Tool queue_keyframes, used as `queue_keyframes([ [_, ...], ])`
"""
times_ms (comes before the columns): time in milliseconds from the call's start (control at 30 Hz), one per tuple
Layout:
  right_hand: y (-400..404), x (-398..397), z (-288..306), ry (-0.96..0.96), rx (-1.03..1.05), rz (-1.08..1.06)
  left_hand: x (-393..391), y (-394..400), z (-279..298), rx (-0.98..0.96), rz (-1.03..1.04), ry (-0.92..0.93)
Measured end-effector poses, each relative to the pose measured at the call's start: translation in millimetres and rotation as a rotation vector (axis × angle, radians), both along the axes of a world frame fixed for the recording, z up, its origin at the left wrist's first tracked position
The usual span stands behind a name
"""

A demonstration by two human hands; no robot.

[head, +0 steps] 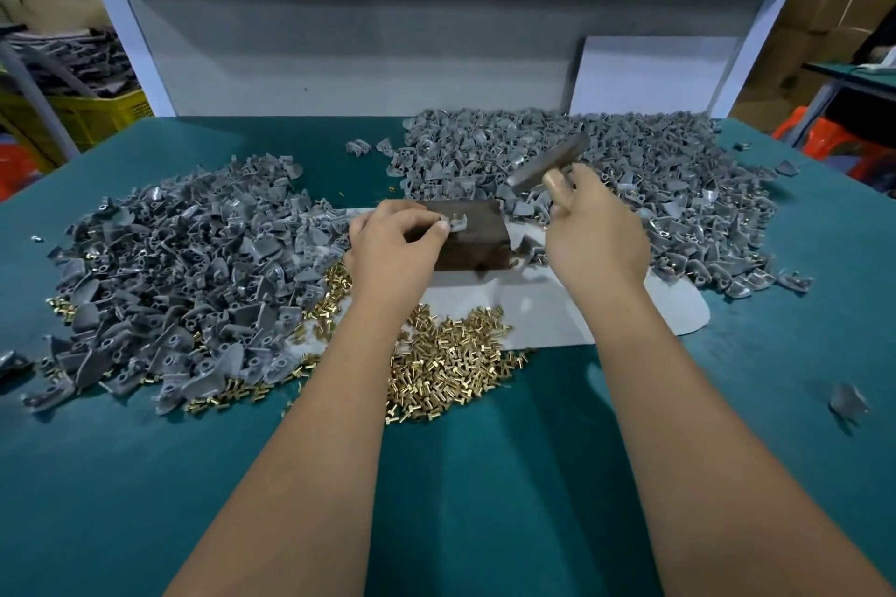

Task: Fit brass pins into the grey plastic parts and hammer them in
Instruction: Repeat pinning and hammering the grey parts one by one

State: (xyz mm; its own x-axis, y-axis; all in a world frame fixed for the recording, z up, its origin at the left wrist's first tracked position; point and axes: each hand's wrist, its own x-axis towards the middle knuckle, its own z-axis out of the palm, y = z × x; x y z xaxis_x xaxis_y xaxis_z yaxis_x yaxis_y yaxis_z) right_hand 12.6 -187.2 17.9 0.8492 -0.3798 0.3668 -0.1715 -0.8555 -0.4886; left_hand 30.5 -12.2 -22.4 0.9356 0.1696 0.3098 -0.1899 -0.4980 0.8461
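My left hand pinches a small grey plastic part with a brass pin standing in it, held on top of a dark block. My right hand grips the wooden handle of a hammer, whose blurred metal head is raised above and behind the block. Loose brass pins lie heaped on the table in front of the block, between my forearms.
A large heap of grey parts lies at the left and a bigger one at the back right. A pale mat lies under the block on the green table. One stray grey part sits at right.
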Motion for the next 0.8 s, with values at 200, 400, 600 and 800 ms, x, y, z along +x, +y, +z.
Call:
queue_keyframes([
  [200, -11, -1, -25, 0.123, -0.082, -0.023, 0, 2, 4, -0.07, -0.034, 0.03],
  [400, -7, -1, -29, 0.136, -0.207, -0.027, 0, 3, 3, -0.123, -0.064, 0.045],
  [600, 0, -1, -29, -0.001, -0.417, -0.087, 0, 3, 3, -0.158, -0.066, 0.045],
  [800, 18, 7, -31, -0.233, -0.257, 0.156, 0, 1, 1, -0.112, -0.048, 0.007],
])
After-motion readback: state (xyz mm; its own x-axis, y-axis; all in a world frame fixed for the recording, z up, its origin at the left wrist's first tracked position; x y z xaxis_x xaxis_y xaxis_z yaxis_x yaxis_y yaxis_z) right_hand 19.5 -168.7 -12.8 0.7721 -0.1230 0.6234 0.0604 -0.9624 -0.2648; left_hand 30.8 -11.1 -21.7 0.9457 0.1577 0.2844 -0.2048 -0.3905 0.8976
